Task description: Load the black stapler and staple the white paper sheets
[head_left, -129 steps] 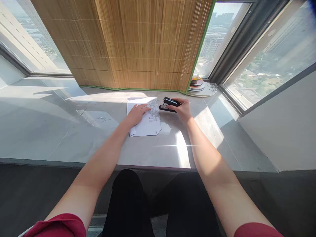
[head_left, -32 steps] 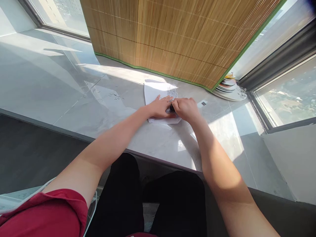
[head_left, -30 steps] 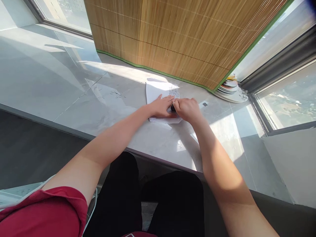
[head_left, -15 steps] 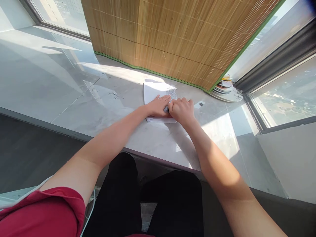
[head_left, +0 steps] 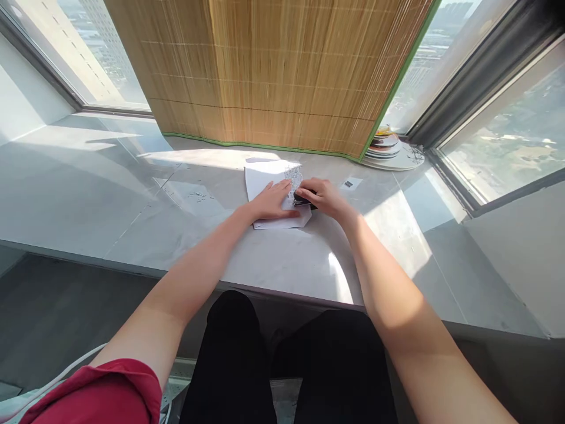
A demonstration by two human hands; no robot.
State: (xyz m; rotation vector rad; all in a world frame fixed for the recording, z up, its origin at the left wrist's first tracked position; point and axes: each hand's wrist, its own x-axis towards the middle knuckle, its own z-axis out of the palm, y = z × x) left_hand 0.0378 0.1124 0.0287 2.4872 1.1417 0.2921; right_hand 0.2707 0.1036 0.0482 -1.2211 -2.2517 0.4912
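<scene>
White paper [head_left: 265, 176] lies on the pale stone ledge, its upper right part covered with many small dark and silvery marks or bits. My left hand [head_left: 274, 201] rests flat on the paper with its fingers spread, the thumb pointing right. Just to its right, my right hand [head_left: 324, 197] is wrapped round a small black tool [head_left: 302, 199], possibly a stapler, over the paper's right edge. Part of the tool is hidden under my fingers.
A bamboo blind [head_left: 273, 76] with a green border hangs behind the paper. Stacked plates [head_left: 388, 154] stand at the back right by the window frame. A small white label [head_left: 351, 184] and scattered metallic bits [head_left: 200, 195] lie on the ledge [head_left: 282, 259].
The view has shifted. My right hand has opened out from a tight fist over the paper, showing more of the black tool. My left hand still lies on the paper.
</scene>
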